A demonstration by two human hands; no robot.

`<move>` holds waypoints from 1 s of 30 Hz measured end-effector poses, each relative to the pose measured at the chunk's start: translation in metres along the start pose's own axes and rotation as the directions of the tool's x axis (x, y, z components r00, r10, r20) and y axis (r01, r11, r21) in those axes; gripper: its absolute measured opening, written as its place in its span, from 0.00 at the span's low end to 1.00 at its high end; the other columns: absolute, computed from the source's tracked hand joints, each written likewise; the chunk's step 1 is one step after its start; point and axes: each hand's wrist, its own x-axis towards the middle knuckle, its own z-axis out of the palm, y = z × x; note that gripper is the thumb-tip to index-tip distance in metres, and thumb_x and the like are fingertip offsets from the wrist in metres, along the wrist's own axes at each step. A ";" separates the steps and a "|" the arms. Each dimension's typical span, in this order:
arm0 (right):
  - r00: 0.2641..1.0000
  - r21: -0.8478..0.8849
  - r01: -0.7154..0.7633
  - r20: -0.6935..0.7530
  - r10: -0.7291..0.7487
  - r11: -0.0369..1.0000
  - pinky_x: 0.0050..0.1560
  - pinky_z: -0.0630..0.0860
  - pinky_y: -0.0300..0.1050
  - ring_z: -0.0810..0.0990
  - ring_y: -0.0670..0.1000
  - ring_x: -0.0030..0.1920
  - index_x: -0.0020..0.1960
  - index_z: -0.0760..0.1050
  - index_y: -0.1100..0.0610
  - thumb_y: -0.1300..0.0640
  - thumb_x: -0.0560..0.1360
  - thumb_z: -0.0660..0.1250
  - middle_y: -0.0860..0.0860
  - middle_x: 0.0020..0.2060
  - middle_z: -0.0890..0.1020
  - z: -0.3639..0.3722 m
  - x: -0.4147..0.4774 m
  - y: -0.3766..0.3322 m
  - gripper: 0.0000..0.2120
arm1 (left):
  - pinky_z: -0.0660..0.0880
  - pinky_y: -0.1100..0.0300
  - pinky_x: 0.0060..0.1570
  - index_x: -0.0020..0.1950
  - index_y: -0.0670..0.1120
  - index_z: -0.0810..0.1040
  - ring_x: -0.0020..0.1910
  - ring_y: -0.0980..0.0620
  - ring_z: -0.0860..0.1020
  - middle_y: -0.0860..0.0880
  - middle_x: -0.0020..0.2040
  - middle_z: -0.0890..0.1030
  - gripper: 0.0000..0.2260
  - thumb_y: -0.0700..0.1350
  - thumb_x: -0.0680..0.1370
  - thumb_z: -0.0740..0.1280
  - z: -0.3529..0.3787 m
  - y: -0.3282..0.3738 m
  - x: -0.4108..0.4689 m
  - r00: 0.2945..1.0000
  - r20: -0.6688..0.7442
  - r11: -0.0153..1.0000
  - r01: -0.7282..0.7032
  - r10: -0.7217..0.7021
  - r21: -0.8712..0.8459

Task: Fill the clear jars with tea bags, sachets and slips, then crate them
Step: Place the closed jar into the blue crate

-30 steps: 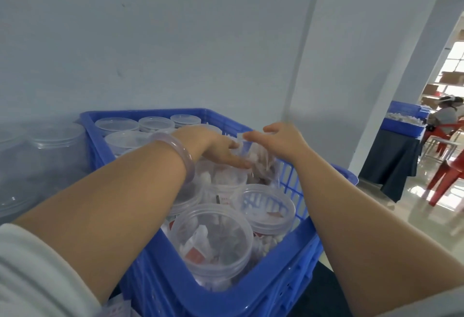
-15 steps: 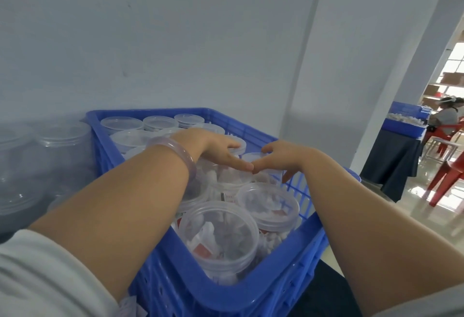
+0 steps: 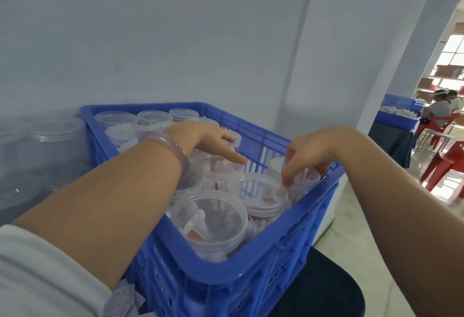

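Observation:
A blue plastic crate (image 3: 226, 275) holds several lidded clear jars with tea bags, sachets and red-and-white slips inside. The nearest jar (image 3: 209, 218) sits at the front, with another jar (image 3: 258, 191) just behind it. My left hand (image 3: 213, 140), with a pale bangle on the wrist, reaches over the middle jars with straight fingers, its fingertip touching a lid. At the crate's right wall, the curled fingers of my right hand (image 3: 308, 156) grip the top of a jar (image 3: 276, 164).
Large empty clear jars (image 3: 50, 145) stand left of the crate against the pale wall. Loose slips (image 3: 125, 299) lie under my left forearm. The crate rests on a dark surface (image 3: 313, 291). Far right, people sit at a table (image 3: 391, 138) beside red chairs (image 3: 447, 158).
My right hand has moved right, from the middle of the crate to the jar at the right wall. My left hand stays over the middle jars, its fingers now straighter.

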 end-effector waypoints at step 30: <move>0.990 0.048 0.010 -0.138 -0.003 0.999 0.47 0.80 0.46 0.82 0.53 0.46 0.63 0.73 0.51 0.44 0.63 0.78 0.50 0.44 0.81 0.005 -0.011 0.009 0.32 | 0.78 0.56 0.53 0.52 0.45 0.83 0.47 0.50 0.81 0.47 0.50 0.84 0.10 0.49 0.76 0.69 0.011 0.103 0.002 0.957 0.274 0.921 -0.191 0.098 0.339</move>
